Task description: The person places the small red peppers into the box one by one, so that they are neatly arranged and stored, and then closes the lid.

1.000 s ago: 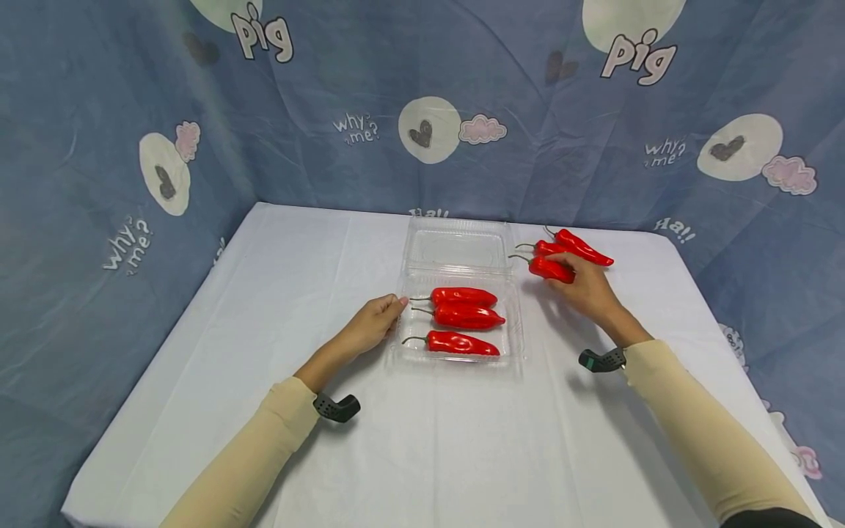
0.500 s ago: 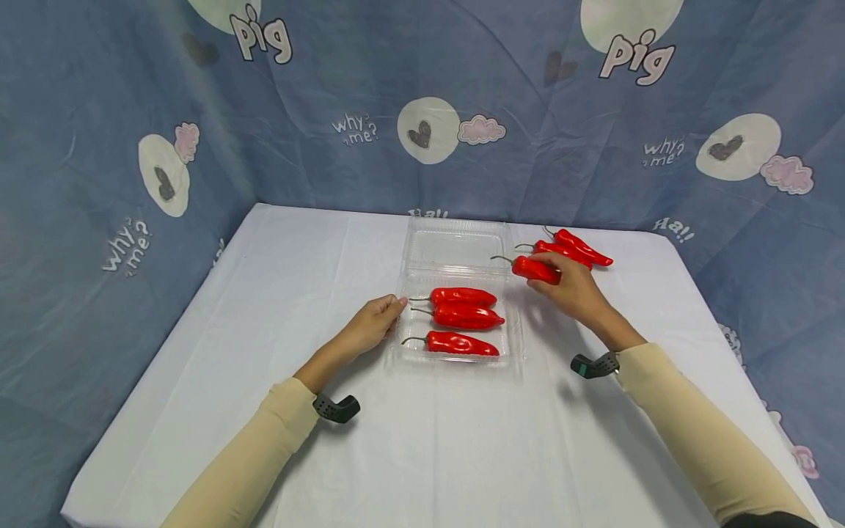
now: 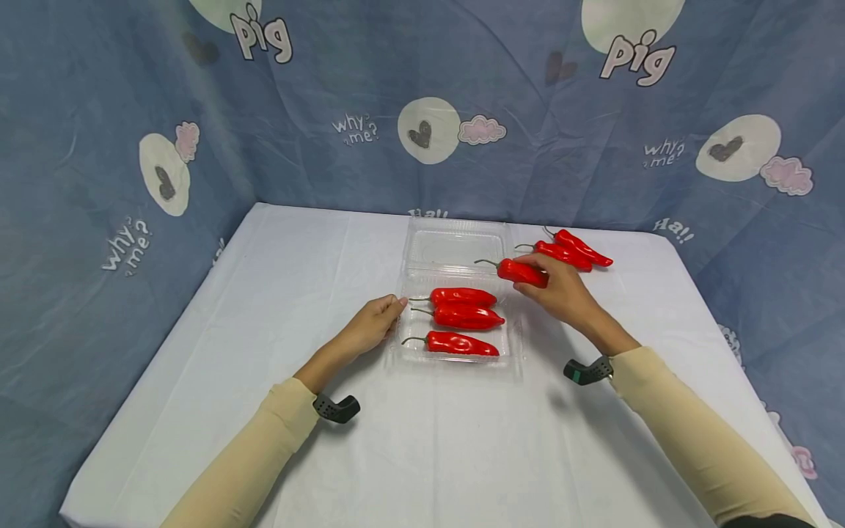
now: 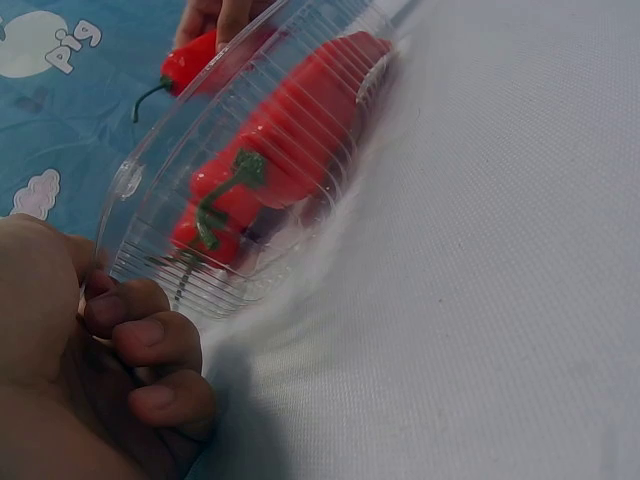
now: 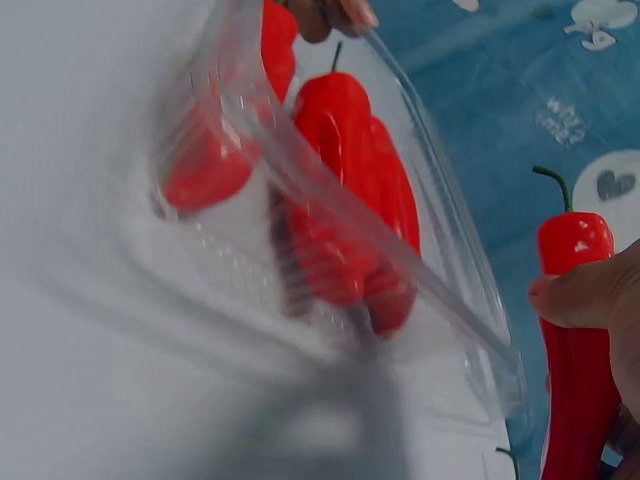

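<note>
A clear plastic clamshell box [image 3: 455, 245] stands with its lid folded back on the white table. Three red peppers with green stems lie in its base: a back pepper [image 3: 463, 297], a middle pepper [image 3: 467, 317] and a front pepper [image 3: 461, 343]. My left hand [image 3: 375, 323] pinches the box's left rim; the left wrist view shows its curled fingers [image 4: 158, 340] at that edge. Between thumb and fingers my right hand [image 3: 561, 290] grips another red pepper [image 3: 520, 273], held above the box's right side, stem pointing left. In the right wrist view the thumb [image 5: 575, 295] presses across this pepper.
Two more red peppers, a nearer one [image 3: 561, 254] and a farther one [image 3: 581, 246], lie at the back right, behind my right hand. A patterned blue cloth [image 3: 330, 169] hangs behind and beside the white-covered table [image 3: 422, 447].
My right hand has lifted a pepper from the group at the back right and carried it left toward the box. The left hand has stayed at the rim.
</note>
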The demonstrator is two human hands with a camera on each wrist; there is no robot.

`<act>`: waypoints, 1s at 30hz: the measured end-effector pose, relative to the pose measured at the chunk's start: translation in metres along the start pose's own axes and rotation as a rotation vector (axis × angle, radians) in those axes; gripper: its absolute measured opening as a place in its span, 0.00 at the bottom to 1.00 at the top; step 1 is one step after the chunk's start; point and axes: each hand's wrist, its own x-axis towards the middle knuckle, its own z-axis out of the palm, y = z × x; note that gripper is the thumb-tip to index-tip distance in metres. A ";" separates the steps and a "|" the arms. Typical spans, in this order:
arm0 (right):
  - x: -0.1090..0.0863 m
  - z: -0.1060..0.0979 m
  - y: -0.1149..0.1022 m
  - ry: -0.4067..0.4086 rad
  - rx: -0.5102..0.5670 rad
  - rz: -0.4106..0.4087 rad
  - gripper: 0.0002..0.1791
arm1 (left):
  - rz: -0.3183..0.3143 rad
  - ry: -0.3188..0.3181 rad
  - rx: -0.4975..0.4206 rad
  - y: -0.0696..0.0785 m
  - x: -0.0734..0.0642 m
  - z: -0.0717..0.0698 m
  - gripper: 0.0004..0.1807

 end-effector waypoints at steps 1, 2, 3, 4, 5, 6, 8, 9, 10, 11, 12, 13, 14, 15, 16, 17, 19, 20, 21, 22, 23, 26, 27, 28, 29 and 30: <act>0.000 0.001 -0.002 -0.002 0.004 -0.009 0.27 | 0.001 0.001 0.001 0.000 0.000 0.000 0.23; 0.000 0.002 -0.004 -0.004 0.006 -0.020 0.27 | 0.002 0.001 0.002 -0.001 0.000 0.000 0.23; -0.001 0.004 -0.006 -0.006 0.010 -0.029 0.27 | 0.003 0.001 0.002 -0.001 0.000 0.000 0.23; -0.001 0.005 -0.008 -0.008 0.008 -0.039 0.27 | 0.003 0.001 0.002 -0.001 0.000 0.000 0.23; -0.001 0.006 -0.010 -0.010 0.008 -0.048 0.27 | 0.003 0.001 0.003 -0.002 0.000 0.000 0.23; -0.001 0.008 -0.012 -0.013 0.010 -0.057 0.27 | 0.003 0.000 0.004 -0.002 0.000 0.000 0.23; -0.001 0.010 -0.016 -0.020 0.012 -0.069 0.27 | 0.001 0.001 0.000 -0.002 0.000 0.000 0.23; -0.001 0.012 -0.018 -0.025 0.016 -0.070 0.26 | 0.001 0.001 -0.002 -0.002 0.000 0.000 0.23; -0.001 0.013 -0.020 -0.033 0.018 -0.070 0.26 | 0.000 0.002 -0.001 -0.002 0.000 0.000 0.23; -0.001 0.014 -0.023 -0.040 0.024 -0.067 0.26 | 0.000 0.004 -0.002 -0.002 0.001 0.000 0.23; -0.001 0.015 -0.025 -0.049 0.028 -0.064 0.26 | 0.001 0.006 -0.002 -0.002 0.001 0.000 0.23; -0.001 0.016 -0.026 -0.057 0.030 -0.057 0.26 | 0.001 0.008 -0.003 -0.002 0.001 0.000 0.23; -0.001 0.017 -0.028 -0.066 0.034 -0.053 0.26 | 0.002 0.009 -0.003 -0.003 0.001 0.000 0.23; -0.001 0.018 -0.029 -0.075 0.039 -0.050 0.26 | 0.004 0.010 -0.002 -0.003 0.001 0.000 0.23; -0.001 0.019 -0.031 -0.084 0.042 -0.048 0.26 | 0.005 0.011 -0.001 -0.003 0.001 0.000 0.23; -0.001 0.021 -0.032 -0.089 0.045 -0.047 0.26 | 0.007 0.011 -0.001 -0.004 0.001 0.000 0.23; 0.000 0.024 -0.034 -0.102 0.053 -0.045 0.27 | 0.007 0.010 -0.001 -0.004 0.002 0.001 0.22; 0.000 0.025 -0.035 -0.106 0.053 -0.048 0.27 | 0.007 0.009 -0.002 -0.004 0.002 0.001 0.22; 0.001 0.026 -0.036 -0.108 0.054 -0.050 0.27 | 0.006 0.008 -0.003 -0.004 0.002 0.000 0.22; 0.001 0.028 -0.037 -0.110 0.052 -0.054 0.27 | 0.005 0.007 -0.004 -0.004 0.002 0.000 0.23; 0.002 0.029 -0.038 -0.112 0.049 -0.058 0.27 | 0.004 0.005 -0.007 -0.004 0.002 0.000 0.23; 0.003 0.033 -0.040 -0.121 0.039 -0.068 0.27 | 0.003 0.002 -0.011 -0.003 0.002 0.000 0.23; 0.003 0.034 -0.040 -0.125 0.037 -0.067 0.27 | 0.004 0.003 -0.011 -0.003 0.002 0.000 0.23; 0.003 0.035 -0.040 -0.130 0.033 -0.067 0.27 | 0.006 0.001 -0.009 -0.003 0.002 0.000 0.23; 0.004 0.036 -0.041 -0.135 0.031 -0.068 0.27 | 0.006 0.002 -0.007 -0.003 0.002 0.000 0.23; 0.004 0.037 -0.041 -0.137 0.029 -0.071 0.27 | 0.007 0.002 -0.004 -0.003 0.001 0.000 0.23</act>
